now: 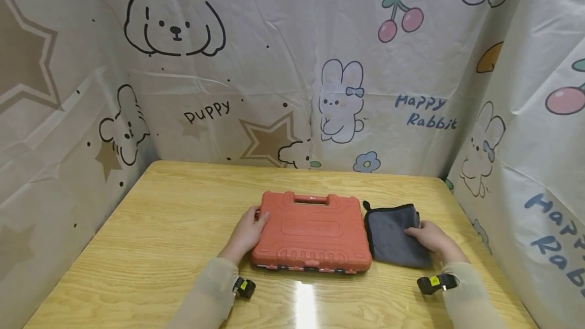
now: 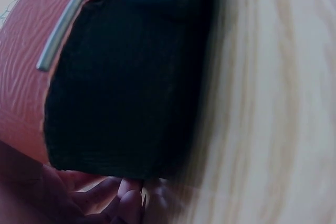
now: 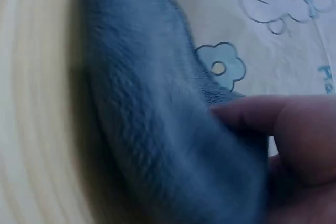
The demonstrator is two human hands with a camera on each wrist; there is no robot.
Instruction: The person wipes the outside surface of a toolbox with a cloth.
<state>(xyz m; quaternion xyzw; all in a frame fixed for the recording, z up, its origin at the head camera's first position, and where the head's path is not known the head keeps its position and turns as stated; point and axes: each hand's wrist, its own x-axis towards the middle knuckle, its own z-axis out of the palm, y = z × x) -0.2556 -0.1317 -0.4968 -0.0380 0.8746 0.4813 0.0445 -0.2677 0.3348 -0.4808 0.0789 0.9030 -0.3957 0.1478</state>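
Observation:
A red plastic case (image 1: 312,227) with a handle lies flat on the wooden table. The left hand (image 1: 245,232) grips its left side, thumb on top; in the left wrist view fingers (image 2: 123,198) show at the edge of the case's dark lower part (image 2: 121,87). Right of the case is a folded grey cloth (image 1: 395,235) with black edging and a small loop. The right hand (image 1: 434,240) pinches the cloth's right edge; the right wrist view has the thumb and a finger on the fuzzy cloth (image 3: 152,103).
The wooden table (image 1: 183,207) extends around the case and cloth. Printed curtains (image 1: 283,65) with puppies, rabbits and cherries stand behind it and at both sides. A black device with a yellow mark is strapped at each wrist, over beige sleeves.

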